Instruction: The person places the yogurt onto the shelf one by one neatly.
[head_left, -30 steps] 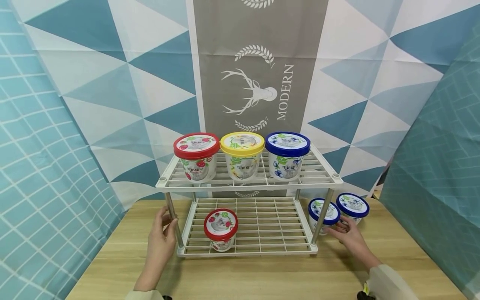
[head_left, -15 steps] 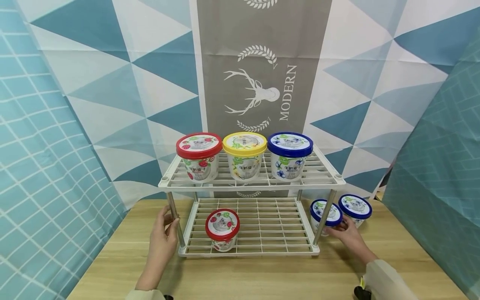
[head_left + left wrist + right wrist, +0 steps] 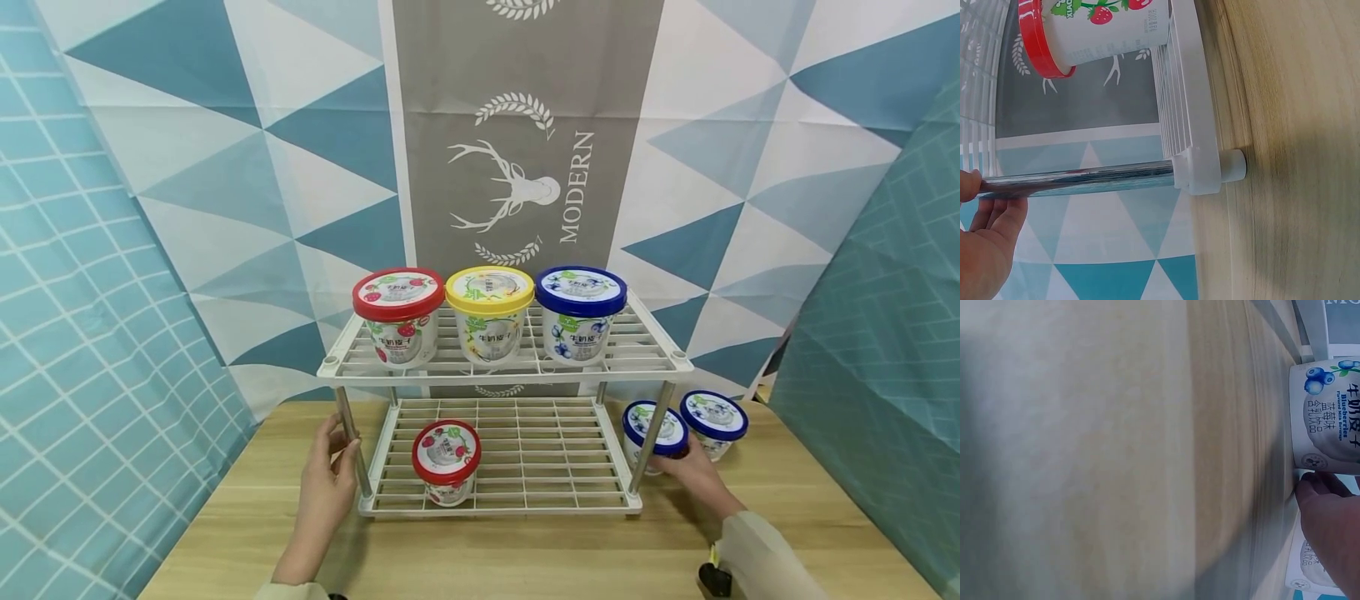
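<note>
In the head view my left hand grips the silver left front post of a white two-tier rack. The left wrist view shows its thumb and fingers around that post. At the right, my right hand touches the side of a blue-lidded blueberry milk tub, which stands upright beside the rack. In the right wrist view that hand lies against the tub; its fingertips are partly hidden. A second blue-lidded tub stands just behind, to the right.
Red-lidded, yellow-lidded and blue-lidded tubs line the upper shelf. A smaller red-lidded tub stands on the lower shelf. The rack stands on a wooden table; patterned cloth hangs behind.
My right hand has moved slightly in against the nearer blue-lidded tub, its fingers now mostly behind it. The left hand stays on the post. The whole head view has shifted a little.
</note>
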The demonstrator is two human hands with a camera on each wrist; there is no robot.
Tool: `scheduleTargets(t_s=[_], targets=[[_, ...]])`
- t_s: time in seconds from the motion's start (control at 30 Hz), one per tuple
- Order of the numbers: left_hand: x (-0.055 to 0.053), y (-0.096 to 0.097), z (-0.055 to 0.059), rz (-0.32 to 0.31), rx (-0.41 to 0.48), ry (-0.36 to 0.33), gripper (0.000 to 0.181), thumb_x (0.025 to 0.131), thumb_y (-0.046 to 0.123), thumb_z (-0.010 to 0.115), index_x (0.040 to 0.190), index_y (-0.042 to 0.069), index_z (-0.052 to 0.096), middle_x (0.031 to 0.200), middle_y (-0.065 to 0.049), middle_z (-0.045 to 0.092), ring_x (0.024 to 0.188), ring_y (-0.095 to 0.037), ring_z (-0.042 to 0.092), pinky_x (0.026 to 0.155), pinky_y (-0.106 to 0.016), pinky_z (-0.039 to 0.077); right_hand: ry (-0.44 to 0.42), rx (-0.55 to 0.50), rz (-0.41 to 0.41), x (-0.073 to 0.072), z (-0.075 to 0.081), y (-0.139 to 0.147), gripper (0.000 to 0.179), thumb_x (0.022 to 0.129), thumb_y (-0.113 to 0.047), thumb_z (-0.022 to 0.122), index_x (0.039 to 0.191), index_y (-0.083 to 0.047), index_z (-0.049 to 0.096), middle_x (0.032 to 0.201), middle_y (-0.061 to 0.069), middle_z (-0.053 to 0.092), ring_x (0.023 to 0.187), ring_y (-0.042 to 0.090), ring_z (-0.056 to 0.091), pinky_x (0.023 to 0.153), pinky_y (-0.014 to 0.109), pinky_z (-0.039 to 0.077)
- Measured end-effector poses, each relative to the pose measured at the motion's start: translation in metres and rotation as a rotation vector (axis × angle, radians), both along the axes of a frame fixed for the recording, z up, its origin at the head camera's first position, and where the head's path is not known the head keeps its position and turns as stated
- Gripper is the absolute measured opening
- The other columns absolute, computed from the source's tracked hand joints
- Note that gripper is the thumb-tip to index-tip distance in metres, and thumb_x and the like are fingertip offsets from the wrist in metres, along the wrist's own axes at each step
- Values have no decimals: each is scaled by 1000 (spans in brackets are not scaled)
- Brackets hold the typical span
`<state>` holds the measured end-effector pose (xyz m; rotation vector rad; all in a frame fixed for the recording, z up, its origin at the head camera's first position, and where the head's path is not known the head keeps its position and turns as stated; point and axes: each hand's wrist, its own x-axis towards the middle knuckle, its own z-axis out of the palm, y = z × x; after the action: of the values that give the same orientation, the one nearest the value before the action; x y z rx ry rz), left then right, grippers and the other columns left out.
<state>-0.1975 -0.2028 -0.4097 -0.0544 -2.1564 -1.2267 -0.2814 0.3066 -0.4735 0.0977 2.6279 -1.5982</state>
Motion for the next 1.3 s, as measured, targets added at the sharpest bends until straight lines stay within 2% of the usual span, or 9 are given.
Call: scheduleTargets(t_s=[0.17,0.37,0.6,0.7,0.83,1.03,1.1,1.23,1.3], targets=[[0,0,-1,15,-14,1,40,91,-4,53,130,0,43,102,-17,60,91,6,49,79,5,41,32,-51,-1,-4,-2,-2,102,81,-20,71,148,1,-4,147,32,19,134,46,24,114,59,22],[-1,0,0,26,-36,-11,41,91,-5,53,130,1,43,102,-15,60,94,-14,57,79,5,41,72,-76,5,-5,-5,-3,101,79,-20,74,148,1,3,146,30,24,133,44,27,114,58,21],[0,0,0,4,-24,-13,41,92,-3,52,131,1,42,103,-16,59,92,4,49,81,5,41,58,-70,-34,-2,-7,-4,102,79,-23,73,148,2,2,146,31,23,133,45,27,113,58,22],[0,0,0,4,-24,-12,40,92,-2,52,131,2,42,103,-16,59,92,6,48,81,5,41,69,-83,-61,-1,-8,-6,101,79,-22,74,148,3,4,145,31,25,133,44,29,114,56,23],[1,0,1,19,-39,-20,40,92,-2,52,131,2,42,103,-16,59,92,6,48,81,5,40,73,-122,-95,2,-8,-9,100,79,-17,74,148,3,4,146,30,24,133,41,27,114,54,23],[3,1,1,12,-47,-10,41,93,-2,52,132,0,41,105,-17,58,96,-13,56,81,5,40,90,-164,-125,9,-4,-13,95,80,-12,71,149,0,6,147,27,25,133,37,29,112,47,27],[3,1,1,7,-38,-3,41,93,-2,52,132,0,41,105,-17,58,96,-12,56,81,6,40,94,-167,-134,12,-2,-14,96,80,-13,72,149,-1,6,147,27,26,132,37,30,113,48,27],[2,1,1,2,-23,4,40,92,-3,52,131,0,42,105,-17,59,93,3,49,81,6,39,103,-156,-164,18,3,-14,100,79,-18,75,149,-2,4,147,27,26,133,38,29,115,51,24],[2,1,1,1,-19,-1,40,92,-4,51,131,-1,41,105,-18,59,93,5,48,82,6,39,124,-130,-182,22,4,-14,101,78,-20,76,149,-2,6,146,26,28,133,37,29,115,52,24]])
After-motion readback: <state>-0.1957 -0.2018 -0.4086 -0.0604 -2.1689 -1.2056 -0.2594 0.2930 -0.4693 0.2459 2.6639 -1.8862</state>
